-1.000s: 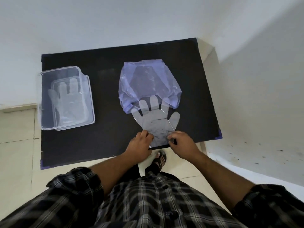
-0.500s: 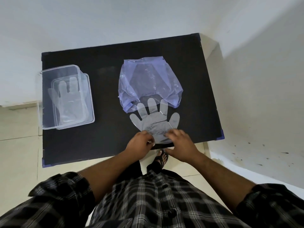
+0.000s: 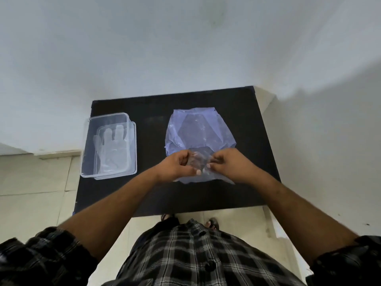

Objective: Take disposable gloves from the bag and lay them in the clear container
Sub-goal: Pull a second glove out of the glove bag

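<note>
A bluish translucent bag (image 3: pixel 198 129) lies on the black table (image 3: pixel 243 195). Just above its near end, my left hand (image 3: pixel 177 166) and my right hand (image 3: pixel 228 164) both pinch a clear disposable glove (image 3: pixel 199 162), held up and crumpled between them. Its fingers are hard to make out. At the table's left stands the clear container (image 3: pixel 87 141), with another clear glove (image 3: pixel 112 147) lying flat inside, fingers pointing away from me.
A white wall runs behind the table and along its right side. Pale floor tiles lie to the left. My checked shirt and sandalled feet (image 3: pixel 210 222) are at the table's near edge.
The glove lay flat at the near edge under my fingertips. Both hands have lifted it and moved it away from me, over the bag's near end. The camera has tilted up.
</note>
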